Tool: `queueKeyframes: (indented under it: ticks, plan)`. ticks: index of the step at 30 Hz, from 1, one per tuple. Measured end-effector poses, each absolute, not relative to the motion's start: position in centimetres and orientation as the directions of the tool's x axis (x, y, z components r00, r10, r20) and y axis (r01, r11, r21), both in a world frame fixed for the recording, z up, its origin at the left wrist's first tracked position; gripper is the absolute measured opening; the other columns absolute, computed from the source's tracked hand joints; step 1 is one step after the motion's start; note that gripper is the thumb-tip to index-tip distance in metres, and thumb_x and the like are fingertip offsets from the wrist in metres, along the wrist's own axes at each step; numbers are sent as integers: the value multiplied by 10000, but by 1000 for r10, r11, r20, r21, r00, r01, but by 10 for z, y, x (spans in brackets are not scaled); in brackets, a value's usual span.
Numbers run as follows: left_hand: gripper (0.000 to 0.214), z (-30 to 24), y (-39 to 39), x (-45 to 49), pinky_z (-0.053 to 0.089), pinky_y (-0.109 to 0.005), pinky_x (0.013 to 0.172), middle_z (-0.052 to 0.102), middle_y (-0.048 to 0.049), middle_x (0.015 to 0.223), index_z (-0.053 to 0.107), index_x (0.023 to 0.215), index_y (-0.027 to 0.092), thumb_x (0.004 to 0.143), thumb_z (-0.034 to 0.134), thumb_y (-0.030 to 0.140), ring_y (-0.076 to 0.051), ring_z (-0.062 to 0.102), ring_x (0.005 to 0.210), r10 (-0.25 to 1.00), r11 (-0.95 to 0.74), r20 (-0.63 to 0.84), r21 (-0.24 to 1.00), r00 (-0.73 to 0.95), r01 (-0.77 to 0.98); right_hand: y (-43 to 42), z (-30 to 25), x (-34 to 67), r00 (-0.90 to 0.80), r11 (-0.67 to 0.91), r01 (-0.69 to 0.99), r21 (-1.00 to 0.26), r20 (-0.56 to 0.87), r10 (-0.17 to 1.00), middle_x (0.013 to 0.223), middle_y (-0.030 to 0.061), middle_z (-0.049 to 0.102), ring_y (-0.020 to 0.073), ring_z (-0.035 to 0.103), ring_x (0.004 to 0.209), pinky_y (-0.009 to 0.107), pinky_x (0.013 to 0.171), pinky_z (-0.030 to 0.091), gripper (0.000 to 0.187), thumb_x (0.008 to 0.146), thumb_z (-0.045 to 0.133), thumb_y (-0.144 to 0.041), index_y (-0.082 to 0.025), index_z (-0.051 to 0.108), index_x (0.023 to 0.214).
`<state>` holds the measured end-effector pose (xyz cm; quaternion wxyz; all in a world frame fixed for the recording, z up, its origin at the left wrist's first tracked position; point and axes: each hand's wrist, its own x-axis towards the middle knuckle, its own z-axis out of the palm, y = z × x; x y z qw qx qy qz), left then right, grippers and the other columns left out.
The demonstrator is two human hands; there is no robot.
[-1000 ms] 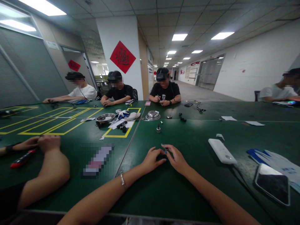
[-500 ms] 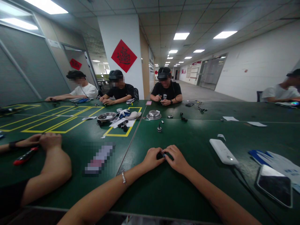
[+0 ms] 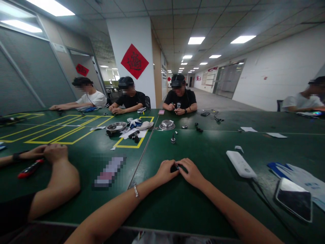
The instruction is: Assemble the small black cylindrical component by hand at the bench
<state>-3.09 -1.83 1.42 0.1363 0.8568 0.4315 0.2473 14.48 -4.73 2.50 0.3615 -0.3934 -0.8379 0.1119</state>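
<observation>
My left hand [image 3: 166, 171] and my right hand [image 3: 191, 172] meet on the green table [image 3: 175, 206], fingertips close together. Between them is a small dark piece [image 3: 174, 167], mostly covered by the fingers; its kind is too small to tell. Both hands are closed around it, thumbs toward me. Beyond them a small metal part with a thin upright stem [image 3: 173, 139] stands on the table. Behind that part lies a shiny upturned metal bowl [image 3: 167, 124].
At right are a white power bank [image 3: 241, 164] with a cable, a phone [image 3: 294, 199] and blue-white gloves [image 3: 302, 176]. A co-worker's arm [image 3: 58, 179] and a red-black tool [image 3: 30, 168] are at left. A metal dish [image 3: 116, 126] sits farther back; several people sit around the table.
The view has shifted very slightly. My hands stay together around the small dark piece, with hardly any visible movement.
</observation>
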Motion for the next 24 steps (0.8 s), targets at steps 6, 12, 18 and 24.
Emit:
queueKeyframes:
  ticks: [6, 12, 18, 24]
  plan:
    - [196, 17, -21, -31, 423, -312, 766, 622, -30, 864, 545, 927, 182, 767, 578, 291, -191, 577, 806, 795, -603, 305, 489, 523, 631, -48, 25, 144, -415, 654, 580, -486, 515, 750, 998, 60, 597, 199, 536, 932, 371, 830, 449, 257, 863, 464, -169, -212, 558, 1099]
    - [442, 18, -24, -32, 441, -333, 833, 607, -62, 1020, 448, 1165, 185, 752, 590, 254, -207, 579, 928, 799, -586, 325, 612, 507, 532, -49, 25, 142, -399, 640, 596, -484, 513, 760, 982, 64, 599, 199, 543, 939, 367, 829, 457, 213, 857, 471, -170, -198, 572, 1043]
    - [494, 16, -22, -32, 444, -357, 876, 587, -82, 1100, 416, 1200, 176, 742, 591, 233, -220, 572, 989, 803, -575, 310, 629, 509, 523, -48, 22, 139, -405, 673, 571, -470, 552, 729, 1025, 71, 616, 195, 557, 953, 377, 863, 443, 237, 874, 450, -166, -196, 553, 1085]
    - [499, 17, -23, -31, 436, -371, 897, 594, -80, 1108, 424, 1195, 183, 725, 591, 205, -222, 571, 1002, 795, -586, 316, 624, 518, 517, -47, 22, 139, -392, 634, 629, -449, 522, 758, 997, 58, 628, 200, 560, 914, 367, 815, 447, 229, 864, 484, -191, -208, 556, 1080]
